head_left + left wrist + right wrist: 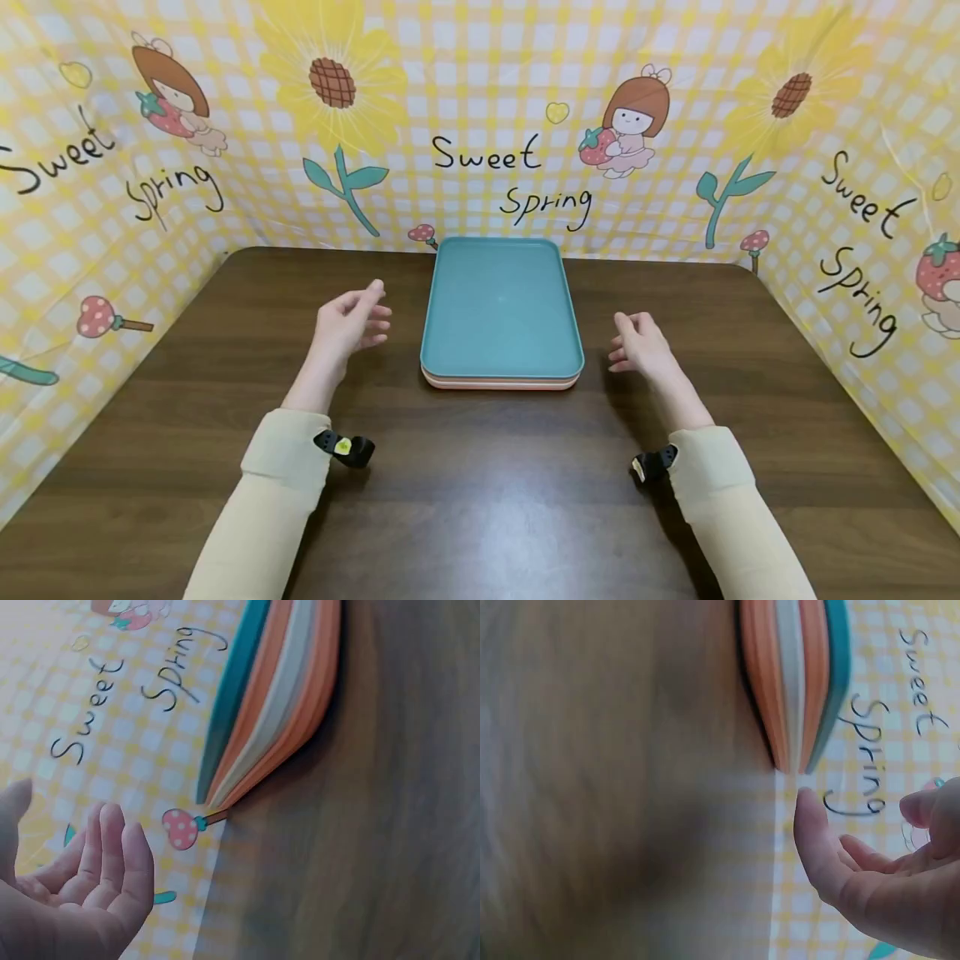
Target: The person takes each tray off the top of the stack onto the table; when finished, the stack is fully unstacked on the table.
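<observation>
A stack of rectangular trays lies on the table, its top one a teal tray (pixel 501 308). In the left wrist view, orange trays (pixel 319 690) and a white tray (pixel 274 705) show beneath the teal one. My left hand (pixel 351 321) hovers to the left of the stack, fingers loosely bent and holding nothing. On the other side my right hand (pixel 640 343) is held off the stack's right edge, relaxed, with nothing in it. Both palms face inward toward the trays, and a gap of bare tabletop separates each hand from them.
The dark wooden table (pixel 495 483) is walled on its back and sides by a yellow checked cloth (pixel 465 83) printed with flowers and lettering. The stack's far end lies close to the back cloth. A black strap (pixel 352 448) sits at the left wrist.
</observation>
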The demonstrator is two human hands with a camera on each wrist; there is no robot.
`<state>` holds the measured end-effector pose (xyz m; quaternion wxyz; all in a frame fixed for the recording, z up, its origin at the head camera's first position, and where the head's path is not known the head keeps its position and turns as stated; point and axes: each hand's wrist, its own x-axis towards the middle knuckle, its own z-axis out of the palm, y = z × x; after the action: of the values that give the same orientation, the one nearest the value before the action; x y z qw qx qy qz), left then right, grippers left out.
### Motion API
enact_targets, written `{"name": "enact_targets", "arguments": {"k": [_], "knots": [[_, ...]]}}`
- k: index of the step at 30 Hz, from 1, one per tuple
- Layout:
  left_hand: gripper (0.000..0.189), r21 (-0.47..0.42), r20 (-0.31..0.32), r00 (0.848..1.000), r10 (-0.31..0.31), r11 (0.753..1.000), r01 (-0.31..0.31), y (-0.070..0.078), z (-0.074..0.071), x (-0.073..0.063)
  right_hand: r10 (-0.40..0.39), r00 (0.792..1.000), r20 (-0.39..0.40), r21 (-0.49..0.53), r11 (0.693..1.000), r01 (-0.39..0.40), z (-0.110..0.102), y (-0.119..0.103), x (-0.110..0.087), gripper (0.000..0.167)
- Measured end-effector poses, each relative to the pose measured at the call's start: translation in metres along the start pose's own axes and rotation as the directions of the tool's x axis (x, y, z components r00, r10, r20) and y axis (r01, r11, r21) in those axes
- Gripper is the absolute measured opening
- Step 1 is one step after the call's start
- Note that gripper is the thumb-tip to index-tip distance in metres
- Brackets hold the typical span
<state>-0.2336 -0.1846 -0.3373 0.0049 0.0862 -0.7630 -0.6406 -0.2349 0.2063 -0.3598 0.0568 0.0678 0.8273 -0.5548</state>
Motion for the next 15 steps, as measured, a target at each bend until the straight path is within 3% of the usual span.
{"name": "enact_targets", "arguments": {"k": [3,9,15], "knots": [[0.06,0.017,0.011,1.0,-0.013,1.0,0.013,-0.006,0.009,0.002,0.038,0.998,0.057,0.005,0.999,-0.038,0.01,-0.002,0.003,0.052],[0.051,0.161,0.042,0.998,-0.044,0.986,0.037,-0.017,0.033,0.001,0.097,0.983,0.156,-0.045,0.995,-0.091,0.028,-0.005,0.007,0.041],[0.041,0.313,0.023,0.999,0.035,0.949,-0.041,-0.02,0.05,-0.003,0.101,0.975,0.2,-0.11,0.991,-0.08,0.037,-0.007,0.007,0.041]]}}
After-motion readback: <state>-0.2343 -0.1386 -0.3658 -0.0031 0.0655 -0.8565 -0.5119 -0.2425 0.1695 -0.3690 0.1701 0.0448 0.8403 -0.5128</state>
